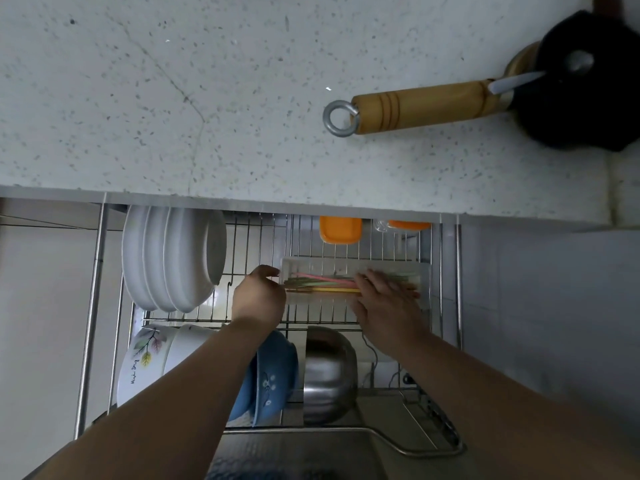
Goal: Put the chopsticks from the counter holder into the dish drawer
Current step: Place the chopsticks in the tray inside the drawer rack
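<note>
The dark writing on the leaf-patterned bowl (145,362) is illegible.

The right ends of the chopsticks (322,283) are covered by the right hand (384,303) — blurred. The black pan (581,81), at 2 o'clock, is cut off by the frame edge.

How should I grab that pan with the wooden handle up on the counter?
Grip the wooden handle around its middle, coming down from above. It lies flat and sticks out to the left of the black pan, with bare counter all around it.
</note>
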